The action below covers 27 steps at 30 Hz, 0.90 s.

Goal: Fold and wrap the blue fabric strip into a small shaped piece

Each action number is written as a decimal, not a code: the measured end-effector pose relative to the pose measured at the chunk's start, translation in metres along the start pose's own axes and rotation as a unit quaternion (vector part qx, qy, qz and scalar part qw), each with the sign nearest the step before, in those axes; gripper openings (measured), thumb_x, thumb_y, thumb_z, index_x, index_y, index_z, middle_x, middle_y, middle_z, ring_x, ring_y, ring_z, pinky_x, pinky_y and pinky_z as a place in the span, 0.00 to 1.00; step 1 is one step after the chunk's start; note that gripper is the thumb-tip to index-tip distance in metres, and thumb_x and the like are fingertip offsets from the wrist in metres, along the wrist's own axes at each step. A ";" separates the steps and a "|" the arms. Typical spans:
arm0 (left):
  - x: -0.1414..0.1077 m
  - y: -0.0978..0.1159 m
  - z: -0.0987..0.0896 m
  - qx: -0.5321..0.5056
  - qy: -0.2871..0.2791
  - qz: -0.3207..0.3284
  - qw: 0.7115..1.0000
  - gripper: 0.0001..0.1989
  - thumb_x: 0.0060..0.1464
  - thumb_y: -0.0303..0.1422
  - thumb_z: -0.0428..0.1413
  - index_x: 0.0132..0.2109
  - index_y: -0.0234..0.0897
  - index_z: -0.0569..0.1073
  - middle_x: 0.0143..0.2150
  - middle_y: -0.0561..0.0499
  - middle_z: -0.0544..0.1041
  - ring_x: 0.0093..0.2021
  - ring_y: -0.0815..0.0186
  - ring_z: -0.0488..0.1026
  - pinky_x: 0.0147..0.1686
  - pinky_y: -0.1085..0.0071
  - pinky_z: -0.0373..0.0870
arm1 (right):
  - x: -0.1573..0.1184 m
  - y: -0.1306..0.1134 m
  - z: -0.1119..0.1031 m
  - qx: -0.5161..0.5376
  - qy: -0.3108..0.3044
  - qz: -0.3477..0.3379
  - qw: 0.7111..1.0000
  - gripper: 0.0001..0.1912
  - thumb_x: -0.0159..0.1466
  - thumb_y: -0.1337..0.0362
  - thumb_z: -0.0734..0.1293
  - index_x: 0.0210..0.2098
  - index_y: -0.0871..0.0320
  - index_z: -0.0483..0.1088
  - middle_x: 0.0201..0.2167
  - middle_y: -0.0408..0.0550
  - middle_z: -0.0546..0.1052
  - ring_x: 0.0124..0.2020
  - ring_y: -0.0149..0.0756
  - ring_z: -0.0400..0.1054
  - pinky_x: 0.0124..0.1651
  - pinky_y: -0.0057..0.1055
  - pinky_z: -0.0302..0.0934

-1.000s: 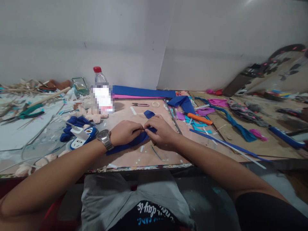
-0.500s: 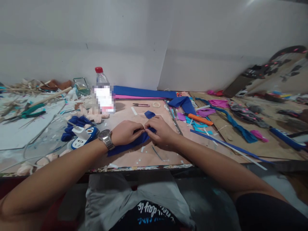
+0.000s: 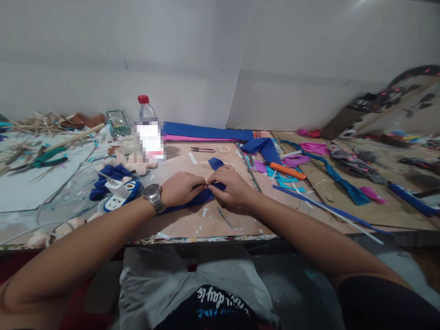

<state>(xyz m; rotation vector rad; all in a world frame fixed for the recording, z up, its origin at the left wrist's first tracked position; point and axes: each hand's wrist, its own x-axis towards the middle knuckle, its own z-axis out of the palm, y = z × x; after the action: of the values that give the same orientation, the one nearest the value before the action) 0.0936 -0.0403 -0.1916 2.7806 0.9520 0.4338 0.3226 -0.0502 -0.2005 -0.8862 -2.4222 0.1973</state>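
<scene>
A craft workshop: pliers [image 3: 51,157], snips [image 3: 202,150], fabric scraps [image 3: 295,160].

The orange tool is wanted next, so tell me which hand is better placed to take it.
The right hand, most likely: the orange tool lies to its right, while the left hand would have to reach across. Both seem to pinch blue fabric.

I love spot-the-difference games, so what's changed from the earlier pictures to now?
The blue cloth in the hands shifted a little: its lower edge below the watch moved up, so less shows there. The whole view slid slightly, making everything look farther right. Nothing was visibly grabbed or let go: the left hand and right hand still pinch the cloth. The bottle and orange tool stayed put.
</scene>
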 end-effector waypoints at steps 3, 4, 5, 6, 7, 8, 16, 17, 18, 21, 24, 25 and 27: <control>0.000 0.001 -0.001 -0.012 0.001 -0.009 1.000 0.15 0.69 0.36 0.50 0.41 0.38 0.80 0.37 0.47 0.84 0.35 0.62 0.78 0.35 0.68 0.63 | 0.000 0.000 0.000 -0.007 0.003 -0.001 1.000 0.03 0.66 0.66 0.67 0.37 0.56 0.73 0.34 0.47 0.81 0.40 0.40 0.71 0.53 0.42 0.53; 0.000 0.001 -0.001 -0.019 0.006 -0.011 1.000 0.14 0.69 0.36 0.50 0.41 0.38 0.80 0.36 0.47 0.84 0.35 0.62 0.78 0.35 0.68 0.62 | 0.000 0.001 0.000 -0.007 0.007 -0.001 1.000 0.03 0.66 0.66 0.67 0.37 0.56 0.73 0.34 0.47 0.81 0.40 0.40 0.71 0.53 0.42 0.53; 0.000 0.001 -0.001 -0.026 0.011 -0.012 1.000 0.15 0.69 0.37 0.50 0.41 0.38 0.80 0.36 0.47 0.84 0.34 0.62 0.78 0.35 0.68 0.62 | 0.001 0.001 -0.001 -0.007 0.012 -0.002 1.000 0.03 0.66 0.66 0.67 0.37 0.56 0.73 0.35 0.47 0.81 0.39 0.40 0.71 0.53 0.42 0.53; 0.000 0.001 -0.001 -0.034 0.016 -0.011 0.999 0.15 0.69 0.38 0.50 0.41 0.38 0.80 0.36 0.47 0.84 0.34 0.62 0.78 0.35 0.68 0.62 | 0.001 0.002 -0.001 -0.007 0.018 -0.003 1.000 0.03 0.66 0.66 0.67 0.37 0.56 0.73 0.35 0.47 0.81 0.39 0.40 0.71 0.53 0.42 0.53; 0.000 0.001 -0.001 -0.040 0.019 -0.009 0.999 0.15 0.69 0.39 0.50 0.41 0.38 0.80 0.36 0.48 0.84 0.34 0.62 0.78 0.35 0.68 0.62 | 0.001 0.002 -0.001 -0.007 0.024 -0.004 1.000 0.03 0.66 0.66 0.67 0.36 0.56 0.73 0.34 0.46 0.81 0.39 0.40 0.71 0.53 0.42 0.53; 0.000 0.001 -0.001 -0.044 0.021 -0.008 0.999 0.16 0.69 0.39 0.50 0.41 0.38 0.80 0.36 0.48 0.84 0.34 0.62 0.78 0.35 0.68 0.63 | 0.001 0.003 -0.001 -0.007 0.026 -0.004 1.000 0.03 0.66 0.66 0.67 0.36 0.56 0.73 0.34 0.46 0.81 0.39 0.40 0.71 0.53 0.42 0.53; -0.001 0.002 -0.003 -0.071 -0.001 -0.012 0.997 0.16 0.69 0.39 0.50 0.42 0.38 0.81 0.38 0.47 0.84 0.35 0.63 0.78 0.37 0.68 0.64 | 0.000 0.004 -0.001 -0.005 -0.002 -0.011 1.000 0.04 0.68 0.64 0.66 0.38 0.55 0.74 0.36 0.47 0.81 0.41 0.41 0.72 0.53 0.43 0.54; -0.001 0.002 -0.003 -0.080 0.000 -0.013 0.997 0.16 0.69 0.39 0.50 0.43 0.38 0.81 0.38 0.47 0.84 0.35 0.63 0.78 0.37 0.68 0.65 | 0.000 0.004 -0.001 -0.005 0.003 -0.012 1.000 0.04 0.68 0.64 0.66 0.38 0.55 0.74 0.35 0.46 0.81 0.40 0.41 0.72 0.54 0.43 0.54; -0.001 0.002 -0.003 -0.087 0.001 -0.014 0.996 0.16 0.68 0.38 0.50 0.43 0.37 0.81 0.38 0.47 0.84 0.35 0.63 0.78 0.37 0.69 0.65 | 0.000 0.004 -0.001 -0.005 0.008 -0.012 1.000 0.04 0.67 0.64 0.66 0.38 0.56 0.74 0.35 0.46 0.81 0.40 0.40 0.72 0.54 0.43 0.54; -0.001 0.002 -0.003 -0.097 0.002 -0.019 0.995 0.15 0.68 0.37 0.50 0.42 0.37 0.81 0.37 0.47 0.84 0.34 0.64 0.77 0.36 0.69 0.64 | 0.000 0.005 0.000 -0.002 0.012 -0.011 1.000 0.04 0.67 0.64 0.67 0.38 0.55 0.74 0.35 0.46 0.82 0.40 0.40 0.72 0.53 0.43 0.55; 0.000 0.001 -0.002 -0.104 -0.007 -0.023 0.994 0.16 0.68 0.37 0.50 0.42 0.37 0.81 0.37 0.47 0.84 0.34 0.63 0.77 0.36 0.69 0.64 | 0.000 0.006 0.000 0.002 0.003 -0.014 1.000 0.05 0.68 0.63 0.67 0.39 0.54 0.76 0.36 0.46 0.83 0.42 0.41 0.73 0.54 0.44 0.55; 0.000 0.001 -0.002 -0.108 -0.009 -0.025 0.994 0.16 0.68 0.37 0.50 0.42 0.37 0.82 0.37 0.47 0.84 0.34 0.63 0.77 0.36 0.69 0.64 | 0.000 0.006 0.000 0.003 0.002 -0.015 1.000 0.05 0.68 0.63 0.67 0.39 0.54 0.76 0.37 0.46 0.83 0.42 0.41 0.73 0.54 0.44 0.55; 0.000 0.001 -0.003 -0.114 -0.011 -0.027 0.993 0.16 0.69 0.38 0.50 0.42 0.36 0.81 0.36 0.47 0.84 0.33 0.64 0.77 0.35 0.69 0.64 | 0.000 0.006 0.000 0.004 0.009 -0.015 1.000 0.05 0.68 0.63 0.67 0.39 0.54 0.77 0.36 0.46 0.83 0.41 0.41 0.74 0.54 0.44 0.55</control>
<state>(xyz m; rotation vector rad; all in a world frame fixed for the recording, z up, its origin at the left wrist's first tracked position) 0.0935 -0.0414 -0.1887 2.5444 0.9078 0.4721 0.3258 -0.0455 -0.2026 -0.8432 -2.4151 0.1873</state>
